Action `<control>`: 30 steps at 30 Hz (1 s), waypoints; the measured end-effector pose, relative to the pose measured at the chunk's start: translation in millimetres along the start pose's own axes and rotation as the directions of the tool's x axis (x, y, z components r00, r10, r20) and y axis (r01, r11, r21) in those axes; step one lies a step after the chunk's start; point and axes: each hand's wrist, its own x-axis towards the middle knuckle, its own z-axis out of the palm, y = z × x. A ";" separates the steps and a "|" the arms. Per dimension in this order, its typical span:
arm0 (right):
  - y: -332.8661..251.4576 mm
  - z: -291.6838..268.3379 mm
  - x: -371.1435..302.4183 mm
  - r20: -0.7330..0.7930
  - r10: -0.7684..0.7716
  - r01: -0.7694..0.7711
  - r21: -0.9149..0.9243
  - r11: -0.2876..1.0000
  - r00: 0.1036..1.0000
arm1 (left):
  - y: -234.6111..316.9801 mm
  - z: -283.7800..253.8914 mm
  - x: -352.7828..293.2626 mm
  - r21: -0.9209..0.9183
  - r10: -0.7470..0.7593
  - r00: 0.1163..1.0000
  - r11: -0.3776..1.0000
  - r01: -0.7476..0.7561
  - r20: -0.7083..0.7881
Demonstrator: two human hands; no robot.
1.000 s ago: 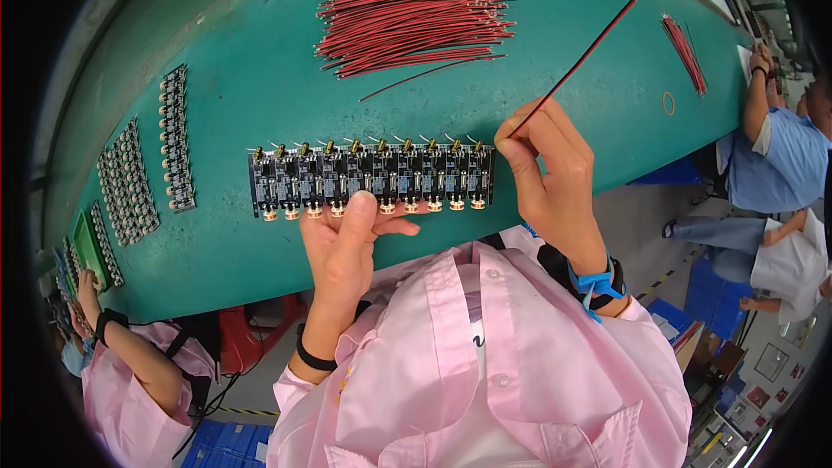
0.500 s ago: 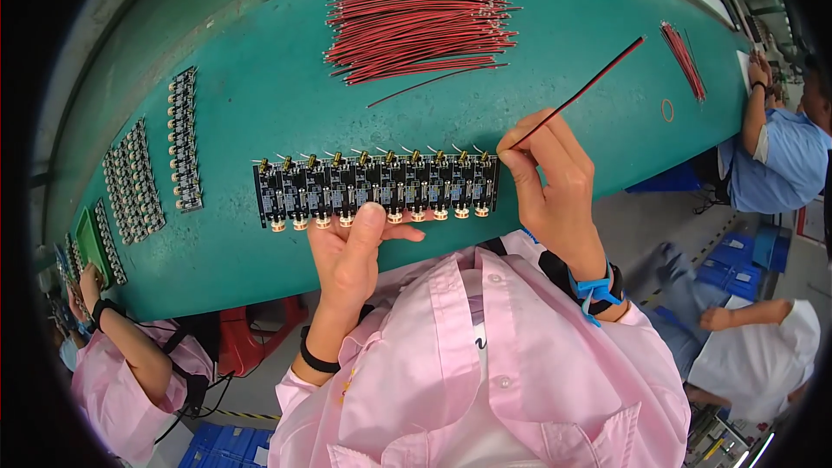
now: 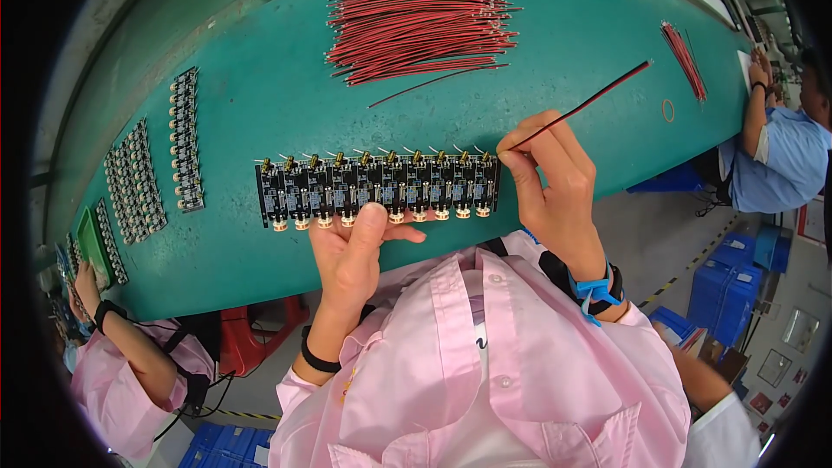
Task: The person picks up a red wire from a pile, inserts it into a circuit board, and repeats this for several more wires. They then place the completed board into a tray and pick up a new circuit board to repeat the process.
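Note:
A black circuit board panel, a row of joined small boards, lies across my left hand. The thumb presses on its lower edge, and the fingers are underneath. Along the panel's top edge sit brass-coloured parts with pale wire ends; round white-and-copper parts line the bottom edge. My right hand pinches a red-and-black wire near one end, close by the panel's upper right corner. The wire's long free part points up and right. Fingertips hide its pinched end, so I cannot tell if it touches the panel.
A large pile of red-and-black wires lies at the far middle of the green table. A smaller wire bundle and a rubber band are at right. More board panels stand left, near a green tray. Co-workers sit at both sides.
The wire's free end has swung slightly down and to the right. My hands and the panel are nearly still. A person in white at the lower right has moved closer behind my arm.

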 end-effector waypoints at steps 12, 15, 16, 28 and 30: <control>1.1 0.9 -0.1 -0.008 -0.016 0.016 -0.002 1.000 1.000 | 2.3 4.8 0.9 -0.070 -0.017 0.999 0.997 0.014 -0.034; 0.6 1.0 -0.5 -0.004 0.002 -0.002 0.011 1.000 1.000 | 2.5 4.0 0.2 -0.061 -0.015 0.999 0.998 0.013 -0.029; 0.7 0.5 -0.3 0.001 -0.009 0.009 0.005 1.000 1.000 | 2.4 3.5 0.2 -0.061 -0.013 1.000 0.998 0.012 -0.022; 4.8 -1.3 2.0 0.027 -0.201 0.203 -0.126 0.971 0.979 | 3.8 3.2 0.5 -0.055 -0.021 0.999 0.998 0.019 -0.033; 5.6 -1.0 2.2 0.006 -0.238 0.238 -0.112 0.965 0.971 | 3.4 1.6 0.9 -0.051 -0.026 0.999 0.998 0.024 -0.028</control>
